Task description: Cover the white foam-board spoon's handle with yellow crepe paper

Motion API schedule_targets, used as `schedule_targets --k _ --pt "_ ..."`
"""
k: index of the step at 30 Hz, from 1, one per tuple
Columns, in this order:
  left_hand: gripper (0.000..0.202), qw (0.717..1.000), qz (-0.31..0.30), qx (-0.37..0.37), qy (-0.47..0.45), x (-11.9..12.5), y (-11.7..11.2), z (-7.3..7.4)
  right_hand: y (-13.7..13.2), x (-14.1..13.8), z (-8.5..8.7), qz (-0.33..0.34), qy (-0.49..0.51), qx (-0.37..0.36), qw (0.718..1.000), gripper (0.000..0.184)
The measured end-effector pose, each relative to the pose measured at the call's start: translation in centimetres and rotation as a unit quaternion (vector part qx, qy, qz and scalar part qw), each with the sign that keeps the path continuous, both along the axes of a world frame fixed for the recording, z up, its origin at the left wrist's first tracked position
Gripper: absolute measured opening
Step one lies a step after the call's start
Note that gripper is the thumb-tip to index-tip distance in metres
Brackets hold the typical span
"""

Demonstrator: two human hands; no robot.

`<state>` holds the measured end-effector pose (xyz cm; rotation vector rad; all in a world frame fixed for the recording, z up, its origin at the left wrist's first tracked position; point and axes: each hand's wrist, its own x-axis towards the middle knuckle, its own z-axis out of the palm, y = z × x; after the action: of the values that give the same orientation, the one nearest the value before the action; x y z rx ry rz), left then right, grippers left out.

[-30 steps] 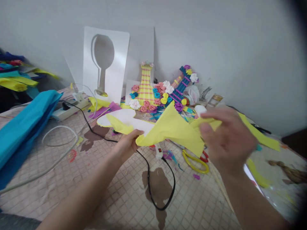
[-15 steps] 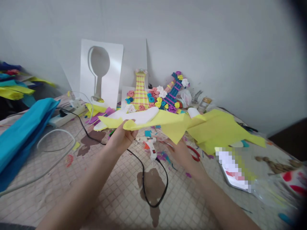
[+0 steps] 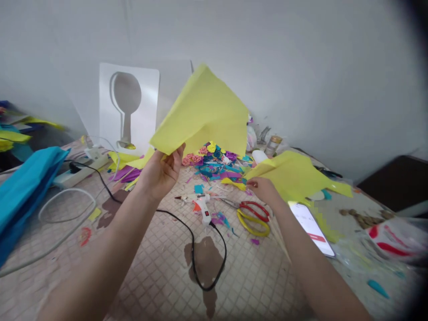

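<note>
A yellow crepe-like paper sheet (image 3: 207, 109) is raised in the middle of the view, its lower left edge pinched by my left hand (image 3: 162, 171). Whatever is behind the sheet is hidden. My right hand (image 3: 264, 191) is low over the table with its fingers curled together beside a second yellow sheet (image 3: 290, 176); what they hold, if anything, is hidden. Below and between the hands lie a white glue gun (image 3: 204, 211) with a black cord and scissors (image 3: 252, 218) with red and yellow handles.
Paper flowers and coloured scraps (image 3: 220, 169) lie behind the glue gun. A white board with a cutout (image 3: 150, 102) leans on the wall. At left are blue paper (image 3: 30, 187) and a power strip (image 3: 80, 171). A phone (image 3: 312, 232) and plastic bag (image 3: 394, 236) are at right.
My left hand has lifted the yellow sheet, which now hides the decorated pieces behind it. My right hand has moved right, away from the scissors and up to the other yellow sheet.
</note>
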<state>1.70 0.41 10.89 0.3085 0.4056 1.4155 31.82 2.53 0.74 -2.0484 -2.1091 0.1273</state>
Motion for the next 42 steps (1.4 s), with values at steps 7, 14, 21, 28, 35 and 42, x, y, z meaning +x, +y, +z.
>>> schedule_targets --k 7,14,21,28,35,42 --pt "0.033 0.998 -0.019 0.01 -0.057 2.0 -0.3 1.2 -2.0 -0.3 0.4 -0.005 0.004 -0.046 0.999 0.023" --pt "0.032 0.997 -0.026 -0.002 -0.066 2.2 -0.8 1.5 1.5 -5.2 1.5 0.044 0.002 -0.085 0.995 0.023" --pt "0.03 0.998 -0.028 -0.013 -0.054 2.0 -0.4 1.1 -7.3 0.4 0.7 -0.063 -0.034 -0.102 0.992 0.018" --pt "0.029 0.999 -0.031 -0.018 -0.036 2.7 -0.3 0.8 -15.1 3.2 -4.5 -0.103 0.002 -0.086 0.991 0.019" --pt "0.019 0.998 -0.015 -0.053 -0.02 3.4 -0.5 0.2 -15.6 5.6 -3.9 -0.143 -0.011 0.006 0.99 0.034" --pt "0.012 0.998 -0.01 -0.058 -0.025 3.6 -0.8 -0.1 -16.6 6.4 2.4 -0.061 -0.016 0.185 0.981 0.027"
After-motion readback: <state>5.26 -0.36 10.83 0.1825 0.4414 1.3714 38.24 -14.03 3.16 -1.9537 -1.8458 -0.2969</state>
